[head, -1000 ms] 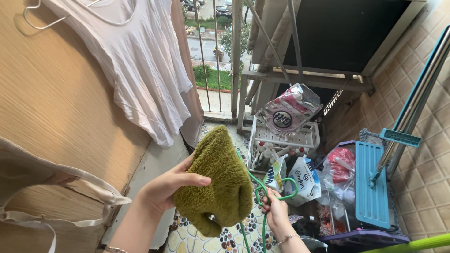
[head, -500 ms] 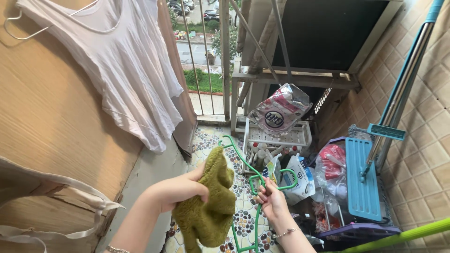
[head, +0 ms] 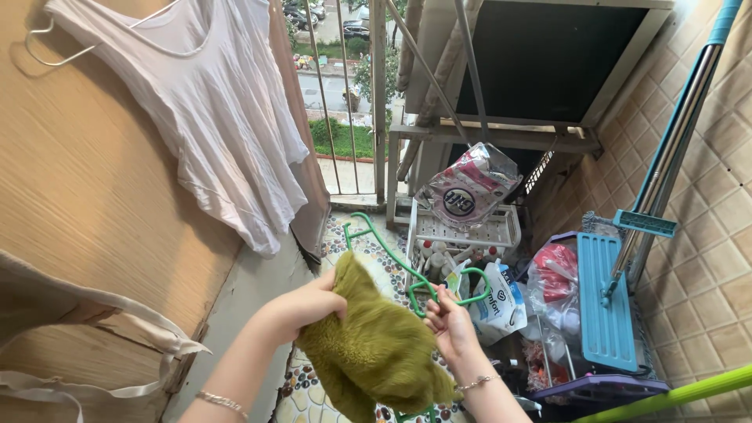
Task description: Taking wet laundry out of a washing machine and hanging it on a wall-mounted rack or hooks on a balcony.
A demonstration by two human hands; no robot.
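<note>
My left hand (head: 307, 307) grips the top edge of a fuzzy olive-green garment (head: 372, 348) low in the middle of the view. My right hand (head: 449, 319) holds a green plastic hanger (head: 381, 249) near its hook; one arm of the hanger slants up to the left above the garment, and its lower part is hidden behind the fabric. The garment hangs bunched between both hands.
A white top (head: 207, 110) hangs on a wire hanger against the wooden panel at left. A beige bag strap (head: 86, 305) hangs at lower left. A white rack (head: 470, 231) with pouches, a blue flat mop (head: 619, 290) and a tiled wall stand at right.
The hanger has swung up and left, its arm now above the garment. The garment has spread wider between my hands, which sit slightly lower and closer.
</note>
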